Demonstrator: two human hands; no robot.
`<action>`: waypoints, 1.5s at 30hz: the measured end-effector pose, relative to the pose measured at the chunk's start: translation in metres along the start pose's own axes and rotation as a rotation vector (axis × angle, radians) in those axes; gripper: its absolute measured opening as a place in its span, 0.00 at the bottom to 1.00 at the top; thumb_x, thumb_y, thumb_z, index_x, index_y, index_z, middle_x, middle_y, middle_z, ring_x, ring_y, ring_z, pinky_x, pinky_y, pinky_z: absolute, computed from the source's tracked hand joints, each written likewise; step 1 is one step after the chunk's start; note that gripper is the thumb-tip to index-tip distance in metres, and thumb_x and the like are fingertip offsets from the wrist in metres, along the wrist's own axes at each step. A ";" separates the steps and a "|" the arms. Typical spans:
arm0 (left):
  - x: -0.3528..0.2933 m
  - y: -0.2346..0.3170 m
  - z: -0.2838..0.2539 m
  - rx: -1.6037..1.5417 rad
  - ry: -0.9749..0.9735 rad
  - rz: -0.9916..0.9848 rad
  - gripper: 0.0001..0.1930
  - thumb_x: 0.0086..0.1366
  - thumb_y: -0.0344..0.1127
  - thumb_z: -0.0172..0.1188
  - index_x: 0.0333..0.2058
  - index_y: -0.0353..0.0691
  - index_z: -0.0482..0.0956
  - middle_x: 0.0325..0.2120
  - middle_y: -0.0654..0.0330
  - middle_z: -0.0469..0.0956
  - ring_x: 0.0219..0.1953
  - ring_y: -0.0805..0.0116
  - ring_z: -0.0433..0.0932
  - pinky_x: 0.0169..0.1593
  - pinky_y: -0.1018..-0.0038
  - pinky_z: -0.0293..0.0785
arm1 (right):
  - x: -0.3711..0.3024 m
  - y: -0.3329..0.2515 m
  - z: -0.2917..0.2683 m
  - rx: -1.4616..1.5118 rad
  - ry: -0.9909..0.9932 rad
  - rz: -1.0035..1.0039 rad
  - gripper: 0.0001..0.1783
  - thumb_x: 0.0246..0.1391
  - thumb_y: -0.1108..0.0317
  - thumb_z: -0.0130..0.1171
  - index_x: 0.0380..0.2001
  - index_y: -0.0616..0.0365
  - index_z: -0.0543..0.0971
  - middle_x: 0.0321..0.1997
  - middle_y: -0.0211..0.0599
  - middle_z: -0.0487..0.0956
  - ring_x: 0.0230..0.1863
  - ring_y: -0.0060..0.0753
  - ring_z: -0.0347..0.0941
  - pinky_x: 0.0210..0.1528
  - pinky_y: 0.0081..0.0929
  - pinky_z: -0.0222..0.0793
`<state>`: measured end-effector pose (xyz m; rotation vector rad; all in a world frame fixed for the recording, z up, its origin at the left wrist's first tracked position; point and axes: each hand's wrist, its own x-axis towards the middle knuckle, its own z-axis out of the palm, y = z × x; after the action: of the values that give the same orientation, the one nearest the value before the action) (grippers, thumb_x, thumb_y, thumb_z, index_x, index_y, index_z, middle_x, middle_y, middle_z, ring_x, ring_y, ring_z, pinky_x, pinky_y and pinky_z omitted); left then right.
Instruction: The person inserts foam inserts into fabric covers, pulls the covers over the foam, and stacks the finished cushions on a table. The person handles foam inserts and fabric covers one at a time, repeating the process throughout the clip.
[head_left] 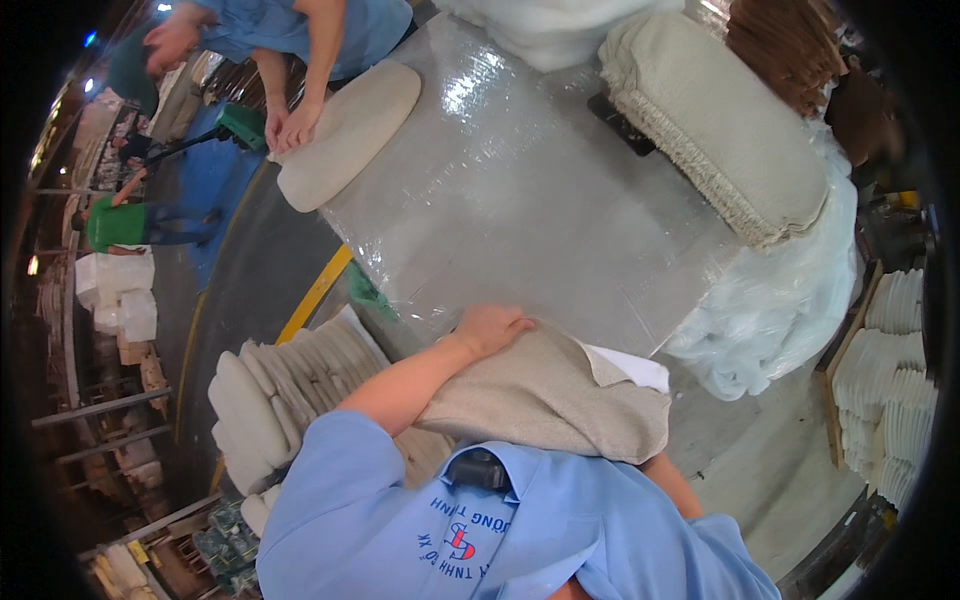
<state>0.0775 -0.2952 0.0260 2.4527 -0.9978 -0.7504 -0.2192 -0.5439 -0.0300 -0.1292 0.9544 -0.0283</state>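
Observation:
A beige fabric cushion cover (555, 395) is held against my body at the near edge of the plastic-wrapped table (520, 200). White padding or lining (632, 370) shows at its open right corner. My left hand (492, 330) is closed on the cover's upper edge, its fingers curled over the cloth. My right forearm (670, 483) runs up behind the cover's right end; the hand itself is hidden by the cloth, so its fingers cannot be seen.
Across the table, a co-worker's hands (295, 125) touch an oval beige cushion (350, 135). Stacked beige covers (715, 130) lie at the far right, by bagged white padding (770, 310). More cushions (270, 400) are piled at my left. Another person in green (115, 222) stands farther off.

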 end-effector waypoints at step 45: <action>0.050 0.160 -0.035 -0.411 -0.525 0.050 0.48 0.66 0.65 0.68 0.68 0.30 0.63 0.59 0.40 0.76 0.60 0.51 0.76 0.64 0.60 0.71 | -0.015 0.099 0.102 -0.092 -0.247 -0.474 0.26 0.74 0.53 0.52 0.69 0.50 0.68 0.60 0.40 0.80 0.58 0.39 0.80 0.56 0.42 0.82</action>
<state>0.0462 -0.4341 0.1210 1.9076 -0.9497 -1.4657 -0.1480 -0.4345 0.0282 -0.4319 0.6616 -0.3971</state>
